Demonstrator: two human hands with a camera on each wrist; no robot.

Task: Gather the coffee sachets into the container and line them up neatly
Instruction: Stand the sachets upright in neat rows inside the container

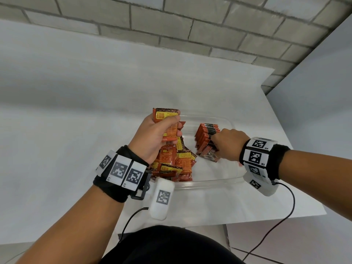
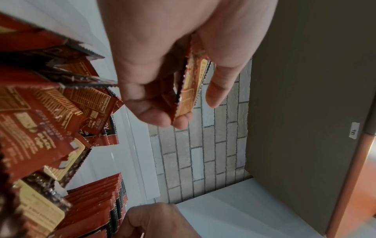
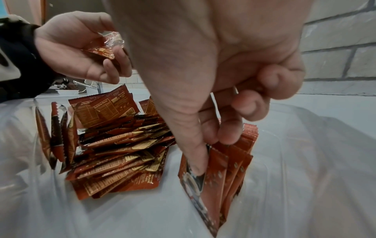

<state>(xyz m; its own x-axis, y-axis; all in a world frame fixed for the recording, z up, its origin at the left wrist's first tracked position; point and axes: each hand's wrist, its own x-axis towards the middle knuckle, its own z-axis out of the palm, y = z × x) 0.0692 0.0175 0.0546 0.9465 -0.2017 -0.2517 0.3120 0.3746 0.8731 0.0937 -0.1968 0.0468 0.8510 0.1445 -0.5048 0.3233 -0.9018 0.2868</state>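
A clear plastic container [image 1: 207, 182] sits on the white table. A loose heap of red-orange coffee sachets [image 1: 177, 162] fills its left part; the same heap [image 3: 118, 154] shows in the right wrist view. A row of upright sachets [image 1: 206, 137] stands in its right part. My left hand [image 1: 162, 134] is raised over the heap and grips a few sachets [image 1: 167, 121], seen edge-on between thumb and fingers [image 2: 189, 90]. My right hand [image 1: 224, 145] reaches down into the row, thumb and fingers pinching the nearest sachet [image 3: 201, 182].
The white table [image 1: 76, 130] runs far to the left; its right edge [image 1: 297, 149] lies close to the container. A grey brick wall [image 1: 209, 35] stands behind. Cables trail from both wrist cameras near the front edge.
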